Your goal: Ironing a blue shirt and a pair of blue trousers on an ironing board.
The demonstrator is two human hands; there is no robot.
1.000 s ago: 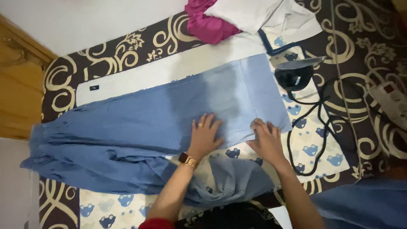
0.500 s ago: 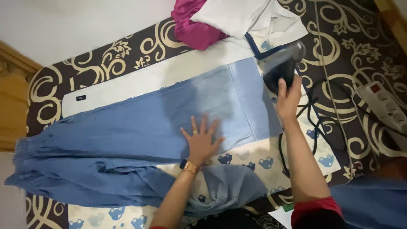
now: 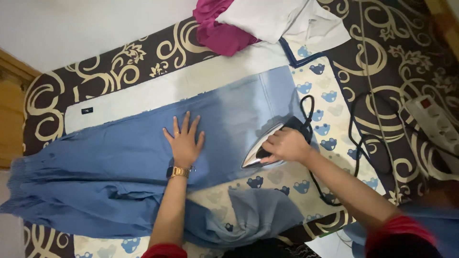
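Head view: a person kneeling on a patterned brown-and-cream carpet [image 3: 382,43] presses a blue garment [image 3: 143,153] laid lengthwise across a padded cloth printed with blue bears [image 3: 330,110]. The right hand [image 3: 287,145] is wrapped around the handle of an electric iron [image 3: 265,147], whose soleplate rests at the near edge of the garment's paler end, its black cord [image 3: 356,143] looping away toward a white power strip [image 3: 437,126] on the carpet. The left hand [image 3: 184,141] lies flat on the fabric, fingers spread wide and grasping nothing, holding the cloth taut well apart from the iron.

The step in hand appears to be the ironing stroke itself; the stretch between the two hands looks like the next ground to cover, which would call for keeping the flat hand clear of the soleplate.

No containers are in view; a magenta garment [image 3: 220,28] and white cloths [image 3: 282,19] lie heaped loose at the far end.
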